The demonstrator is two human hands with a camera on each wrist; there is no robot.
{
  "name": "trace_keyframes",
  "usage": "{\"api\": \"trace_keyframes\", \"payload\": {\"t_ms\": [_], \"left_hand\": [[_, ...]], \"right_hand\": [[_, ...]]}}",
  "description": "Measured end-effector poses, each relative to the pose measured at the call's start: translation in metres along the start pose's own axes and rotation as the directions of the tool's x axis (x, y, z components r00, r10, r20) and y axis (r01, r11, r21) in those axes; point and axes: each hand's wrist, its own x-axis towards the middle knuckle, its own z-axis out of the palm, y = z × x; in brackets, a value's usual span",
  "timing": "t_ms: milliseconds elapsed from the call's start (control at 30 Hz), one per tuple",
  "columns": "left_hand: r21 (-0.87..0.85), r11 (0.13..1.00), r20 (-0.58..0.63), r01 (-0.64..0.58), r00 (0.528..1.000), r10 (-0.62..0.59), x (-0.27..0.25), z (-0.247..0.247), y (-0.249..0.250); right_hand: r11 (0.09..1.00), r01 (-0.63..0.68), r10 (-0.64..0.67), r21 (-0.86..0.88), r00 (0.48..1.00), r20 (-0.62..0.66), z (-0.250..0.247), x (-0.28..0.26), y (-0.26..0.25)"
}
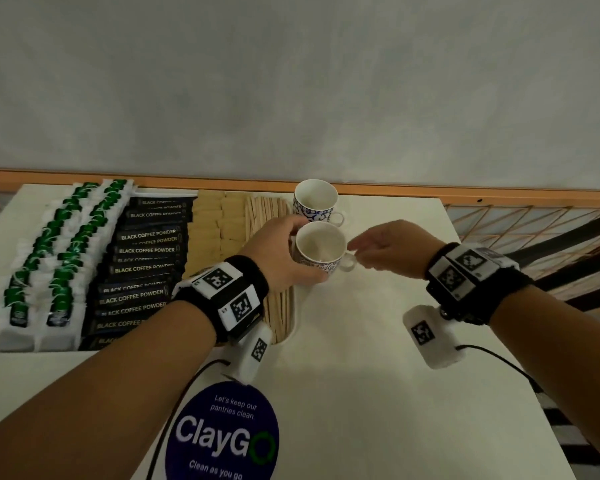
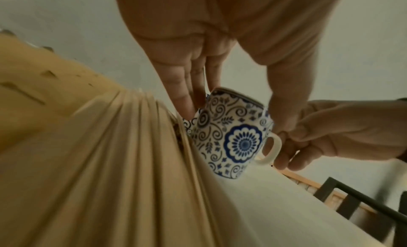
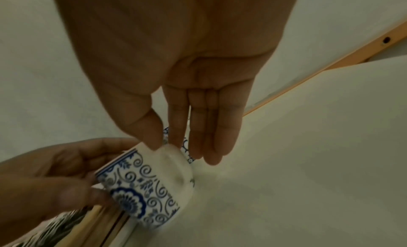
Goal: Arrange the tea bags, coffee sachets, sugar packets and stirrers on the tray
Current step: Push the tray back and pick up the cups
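White worktop [image 1: 378, 358] carries everything; a round blue ClayGo sticker [image 1: 222, 434] sits at its near edge.

Tray [image 1: 0, 341] on the worktop's left half, filled in columns. Left to right: tea bags [image 1: 39, 258] with green tags, in two rows; black coffee sachets [image 1: 146, 251]; tan sugar packets [image 1: 212, 226]; wooden stirrers [image 1: 267, 209] along the tray's right side.

Two blue-patterned cups stand just right of the stirrers. Far cup [image 1: 315, 199] is upright by the wall. Near cup [image 1: 321, 249] is in your grasp.

Your left hand [image 1: 281, 251] wraps the near cup's body, fingers [image 2: 182, 92] curled round the far side, thumb on the near side.

Your right hand [image 1: 392, 249] pinches that cup's handle [image 1: 350, 262] between thumb and forefinger; the other fingers [image 3: 211, 132] lie straight and pressed together.
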Motion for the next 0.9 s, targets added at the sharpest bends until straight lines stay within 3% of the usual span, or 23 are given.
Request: {"api": "trace_keyframes", "payload": {"t_ms": [333, 533, 700, 900], "left_hand": [[-0.017, 0.997, -0.077, 0.073, 0.994, -0.074, 0.000, 0.003, 0.003], [0.078, 0.996, -0.128, 0.053, 0.991, -0.042, -0.044, 0.004, 0.010], [0.007, 0.999, -0.025, -0.033, 0.999, 0.033, -0.115, 0.030, 0.025], [-0.002, 0.994, 0.303, -0.109, 0.947, 0.105, -0.217, 0.091, 0.039]], "right_hand": [[0.999, 0.007, -0.012, -0.049, 0.995, -0.102, 0.011, -0.003, -0.002], [1.000, -0.006, 0.009, 0.015, 0.975, -0.223, -0.016, -0.046, -0.002], [0.994, -0.075, 0.091, 0.077, 0.968, -0.232, -0.034, -0.131, -0.006], [0.985, -0.139, 0.162, 0.105, 0.954, -0.254, -0.011, -0.256, 0.014]]}}
